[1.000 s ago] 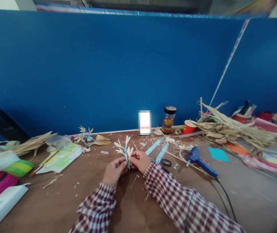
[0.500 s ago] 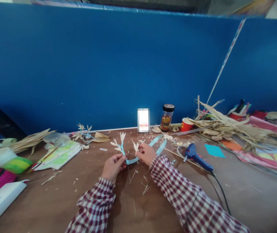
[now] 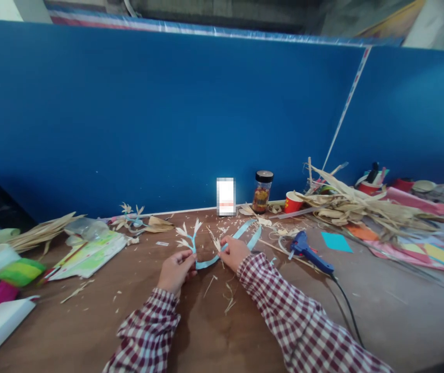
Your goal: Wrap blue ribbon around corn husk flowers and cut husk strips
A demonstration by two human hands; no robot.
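Note:
My left hand [image 3: 175, 270] pinches the base of a sprig of pale husk flowers [image 3: 194, 239], whose branching stem is wrapped in light blue. From that stem a light blue ribbon [image 3: 206, 263] curves across to my right hand [image 3: 234, 253]. The right fingers are closed on a small pale husk flower [image 3: 216, 243] at the ribbon; whether they grip the ribbon too is partly hidden. Beyond that hand, the ribbon loops on over the table. A blue hot glue gun [image 3: 310, 252] lies to the right, its black cable trailing forward.
Husk scraps litter the brown table [image 3: 89, 326]. At the back stand a black-lidded jar [image 3: 262, 192] and a red paper cup [image 3: 292, 202]. Dried husks [image 3: 346, 202] pile up at right, near a turquoise paper square [image 3: 336, 242]. Another flower sprig [image 3: 130, 216] lies back left. A blue partition [image 3: 206, 103] rises behind.
The camera view has tilted up and shifted slightly right. My hands are a little farther apart, still holding the sprig and the small flower.

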